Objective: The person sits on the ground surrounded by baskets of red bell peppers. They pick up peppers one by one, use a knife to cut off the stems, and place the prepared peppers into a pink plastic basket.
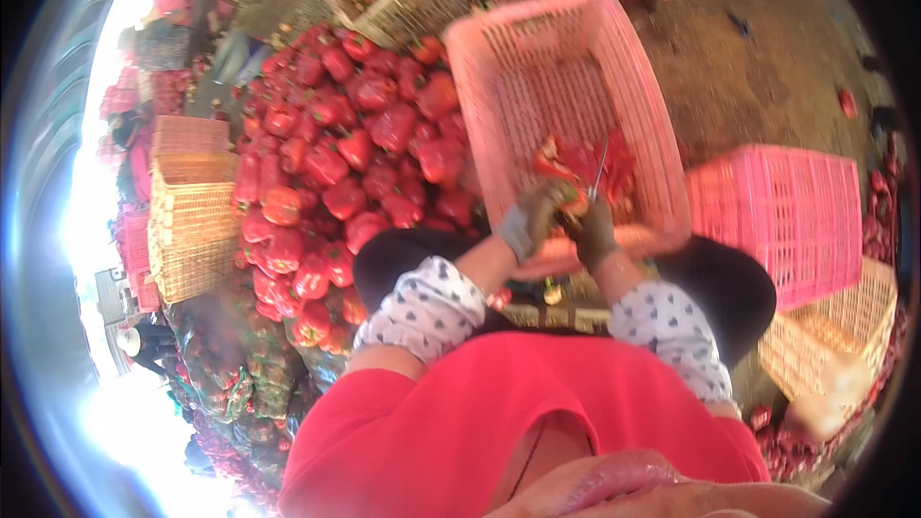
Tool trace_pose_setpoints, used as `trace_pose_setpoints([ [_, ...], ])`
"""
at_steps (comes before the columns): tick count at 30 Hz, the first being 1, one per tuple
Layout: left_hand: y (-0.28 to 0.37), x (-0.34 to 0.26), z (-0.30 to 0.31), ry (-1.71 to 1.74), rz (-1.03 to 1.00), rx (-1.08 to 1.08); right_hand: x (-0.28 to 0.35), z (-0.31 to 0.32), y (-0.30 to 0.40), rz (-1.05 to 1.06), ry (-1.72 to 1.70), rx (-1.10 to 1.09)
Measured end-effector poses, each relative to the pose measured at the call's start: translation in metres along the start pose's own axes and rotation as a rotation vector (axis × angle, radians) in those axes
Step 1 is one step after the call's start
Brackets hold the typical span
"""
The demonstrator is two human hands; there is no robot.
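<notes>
Both my hands are gloved and close together over the near end of a pink plastic crate [489, 108]. My left hand [536, 219] is shut on a red bell pepper [573, 200], with a greenish part showing between the hands. In my right hand [596, 230] is a knife [599, 171], its thin blade pointing away from me; the handle is hidden in the fist. Cut red pepper pieces [619, 162] lie in the crate below and beyond the hands. A big heap of whole red bell peppers [356, 151] rises to the left of the crate.
On the right stand another pink crate [777, 223] and a yellowish crate [827, 324]. Yellow crates [191, 230] are stacked left of the heap; a pale crate [410, 3] holds scraps behind it. Filled mesh sacks [270, 374] lie lower left. A person in a white hat [147, 342] is at far left.
</notes>
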State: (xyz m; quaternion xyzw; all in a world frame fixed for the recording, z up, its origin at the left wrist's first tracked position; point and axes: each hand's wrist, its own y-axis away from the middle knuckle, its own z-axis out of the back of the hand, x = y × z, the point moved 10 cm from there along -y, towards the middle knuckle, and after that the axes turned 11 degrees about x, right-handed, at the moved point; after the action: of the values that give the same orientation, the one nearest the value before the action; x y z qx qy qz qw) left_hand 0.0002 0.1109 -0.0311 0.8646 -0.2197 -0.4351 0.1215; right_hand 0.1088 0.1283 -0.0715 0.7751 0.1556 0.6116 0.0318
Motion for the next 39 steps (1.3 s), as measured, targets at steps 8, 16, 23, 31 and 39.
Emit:
trace_pose_setpoints([
  [8,-0.082,-0.229,0.048,0.301,-0.413,0.349,0.008,-0.003,-0.004,-0.329,-0.451,0.000],
  [16,-0.088,-0.261,-0.012,-0.524,-0.368,0.210,0.118,0.024,0.006,-0.360,-0.274,-0.138],
  [23,-0.168,0.055,-0.025,-1.671,0.350,0.558,0.211,0.079,0.016,-0.224,-0.309,-0.162],
  [31,-0.205,0.207,-0.027,-1.942,0.156,0.535,0.210,0.104,0.017,-0.334,-0.565,-0.328],
  [39,-0.212,0.258,-0.015,-2.025,0.060,0.316,0.206,0.101,0.025,-0.441,-0.813,-0.270],
])
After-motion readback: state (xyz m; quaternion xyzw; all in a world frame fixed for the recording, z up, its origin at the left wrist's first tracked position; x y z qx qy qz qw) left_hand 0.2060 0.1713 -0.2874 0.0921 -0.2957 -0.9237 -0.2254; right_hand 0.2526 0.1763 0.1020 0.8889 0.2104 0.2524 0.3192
